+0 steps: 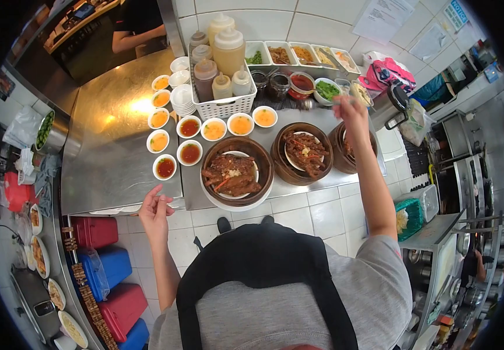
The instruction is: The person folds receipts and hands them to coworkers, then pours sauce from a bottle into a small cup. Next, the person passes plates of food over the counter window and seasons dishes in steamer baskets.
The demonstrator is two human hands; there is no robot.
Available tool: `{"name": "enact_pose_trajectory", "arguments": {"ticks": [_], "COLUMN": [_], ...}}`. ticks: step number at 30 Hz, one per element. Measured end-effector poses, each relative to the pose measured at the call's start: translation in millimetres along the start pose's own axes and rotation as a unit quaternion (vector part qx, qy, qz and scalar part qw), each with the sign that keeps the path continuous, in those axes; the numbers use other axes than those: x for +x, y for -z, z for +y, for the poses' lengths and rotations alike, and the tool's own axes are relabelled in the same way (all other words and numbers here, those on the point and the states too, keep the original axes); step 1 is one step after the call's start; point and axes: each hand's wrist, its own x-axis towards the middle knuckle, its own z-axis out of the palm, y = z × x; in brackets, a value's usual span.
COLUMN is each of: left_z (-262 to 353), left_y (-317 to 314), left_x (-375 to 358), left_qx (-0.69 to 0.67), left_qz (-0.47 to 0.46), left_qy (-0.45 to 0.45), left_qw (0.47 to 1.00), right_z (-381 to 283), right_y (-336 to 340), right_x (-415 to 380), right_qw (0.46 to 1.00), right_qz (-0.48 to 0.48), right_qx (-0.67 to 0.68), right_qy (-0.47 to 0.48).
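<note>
My right hand is above the right end of the counter, beside a bowl of chopped green onion. Its fingers are pinched together; whatever they hold is too small to make out. Below that hand, a bamboo steamer is partly covered by my forearm. Two more steamers hold small bowls of braised chicken feet: one in the middle, one on a white plate at left. My left hand hangs at the counter's front edge with loosely curled fingers apart, holding nothing, near a sauce dish.
Several small dishes of orange sauce surround a white basket of squeeze bottles. Behind stand topping trays and jars of dark and red sauce. A lidded jug is at right. Another person's arm shows through the opening.
</note>
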Motion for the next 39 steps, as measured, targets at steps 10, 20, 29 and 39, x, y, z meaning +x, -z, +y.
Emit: {"name": "enact_pose_trajectory", "arguments": {"ticks": [10,20,29,39], "left_z": [9.7,5.1,-2.3,-2.9], "left_y": [-24.8,2.6,20.3,17.7], "left_x": [7.9,-14.1,-29.0,-16.9], "left_qx": [-0.008,0.008,0.007,0.005], "left_qz": [-0.030,0.072,0.131,0.096], "left_qy": [-0.012,-0.001,0.017,0.014], "left_qw": [0.999,0.997,0.991,0.995], "right_z": [-12.7,33.2,48.5,69.6], "right_y": [21.4,-35.0,-79.1,-56.9], "right_x": [-77.8,71.7,157.6,142.9], "right_qw": [0.993,0.996,0.921,0.991], "right_qz": [-0.059,-0.045,-0.267,-0.010], "right_qx": [-0.096,-0.013,-0.272,0.028], "right_qy": [0.031,0.073,0.083,-0.132]}}
